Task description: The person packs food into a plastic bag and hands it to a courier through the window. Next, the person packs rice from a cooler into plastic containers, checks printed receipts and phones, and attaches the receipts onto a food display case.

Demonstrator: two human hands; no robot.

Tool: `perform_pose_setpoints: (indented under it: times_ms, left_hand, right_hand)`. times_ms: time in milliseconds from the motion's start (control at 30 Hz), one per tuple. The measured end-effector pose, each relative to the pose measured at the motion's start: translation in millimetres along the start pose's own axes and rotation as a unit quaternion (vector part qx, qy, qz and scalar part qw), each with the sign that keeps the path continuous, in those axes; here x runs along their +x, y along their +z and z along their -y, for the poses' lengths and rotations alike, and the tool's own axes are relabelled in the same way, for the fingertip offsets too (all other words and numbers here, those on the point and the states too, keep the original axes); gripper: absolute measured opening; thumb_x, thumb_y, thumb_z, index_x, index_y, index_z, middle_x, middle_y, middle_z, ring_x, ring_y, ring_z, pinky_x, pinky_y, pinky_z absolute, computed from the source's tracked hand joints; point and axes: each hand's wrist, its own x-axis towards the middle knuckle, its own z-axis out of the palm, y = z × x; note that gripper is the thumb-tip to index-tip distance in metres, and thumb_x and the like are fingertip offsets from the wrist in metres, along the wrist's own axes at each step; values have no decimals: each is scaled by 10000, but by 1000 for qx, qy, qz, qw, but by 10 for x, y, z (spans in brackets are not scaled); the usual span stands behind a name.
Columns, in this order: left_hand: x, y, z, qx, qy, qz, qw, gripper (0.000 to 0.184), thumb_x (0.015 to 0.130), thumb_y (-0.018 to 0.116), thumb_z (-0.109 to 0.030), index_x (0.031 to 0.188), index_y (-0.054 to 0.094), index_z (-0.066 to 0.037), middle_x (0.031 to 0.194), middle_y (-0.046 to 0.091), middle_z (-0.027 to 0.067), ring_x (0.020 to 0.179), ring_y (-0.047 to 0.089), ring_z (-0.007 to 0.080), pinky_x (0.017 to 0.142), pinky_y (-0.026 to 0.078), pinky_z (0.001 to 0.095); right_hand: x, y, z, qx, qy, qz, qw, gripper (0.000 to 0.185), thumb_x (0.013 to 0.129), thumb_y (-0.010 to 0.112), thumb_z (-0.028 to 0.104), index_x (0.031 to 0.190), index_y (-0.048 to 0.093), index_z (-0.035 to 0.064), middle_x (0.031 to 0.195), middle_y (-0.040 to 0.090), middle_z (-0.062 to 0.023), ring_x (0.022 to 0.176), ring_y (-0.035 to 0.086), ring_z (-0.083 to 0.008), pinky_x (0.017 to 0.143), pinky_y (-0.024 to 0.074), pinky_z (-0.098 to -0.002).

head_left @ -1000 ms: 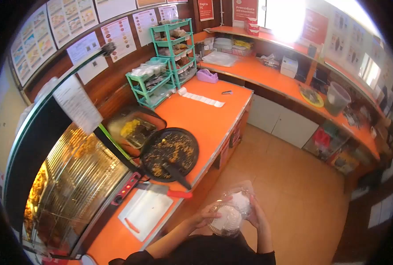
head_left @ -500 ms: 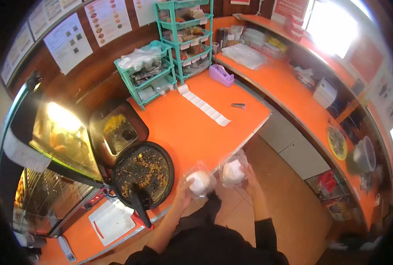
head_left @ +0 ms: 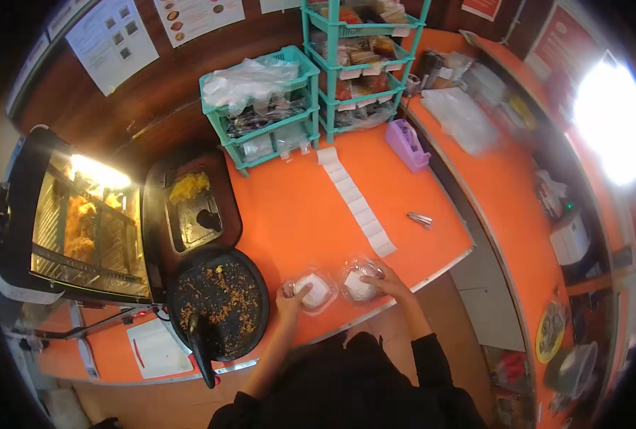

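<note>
My left hand [head_left: 293, 300] is closed around the side of a clear plastic takeaway container [head_left: 321, 303], its thumb pressed on the lid. A similar clear takeaway container [head_left: 356, 290] sits in the grip of my right hand [head_left: 391, 280]. Each has a pale square label on top and something whitish inside that I cannot make out. Both are side by side, close together, at the front edge of the orange counter [head_left: 282, 214]. Whether they rest on it or hover just above, I cannot tell. A strip of white labels [head_left: 354, 196] lies beyond them, with a small stapler [head_left: 419, 219] to its right.
On the left, a black pan [head_left: 221, 304] with brown crumbs stands beside a metal tray [head_left: 195, 214] and a lit food warmer [head_left: 82, 222]. Behind are teal basket racks [head_left: 261, 129] and a purple tape dispenser [head_left: 407, 145]. A white cutting board [head_left: 159, 348] lies front left.
Both hands have brought the containers from beyond the counter's front edge to over the orange surface. The camera view has also shifted toward the counter.
</note>
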Motion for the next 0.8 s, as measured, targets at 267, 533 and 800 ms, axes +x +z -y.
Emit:
perform_pose_setpoints:
  times_ms: [267,533,800]
  left_hand:
    - [-170,-267,-152,-20,-74,164,983,516,772,725,-33,1251,538,-5,1178,608,115,1081,597,216,844,546,356]
    - [-465,-8,-495,-250,-35,185,950,479,835,655,-79,1269,479,23,1119,616,140,1014,628,249,858,544,398]
    - [-678,495,-863,-303,-3,249,920,581,823,650,-91,1347,408,-29,1178,587,144,1061,608,272,876,546,478]
  right_hand:
    - [405,-591,2,-365,-193,-169,895,497,762,725,199,1206,553,59,1132,599,-163,1024,582,-323,878,478,-410]
    - [989,-1689,80,-637,-83,-295,708,236,790,674,148,999,582,87,1038,617,-112,1029,584,-264,828,472,-427]
    - [672,-1371,753,217,-58,-33,974,144,869,660,199,873,551,105,762,629,-44,664,615,-148,582,488,-286]
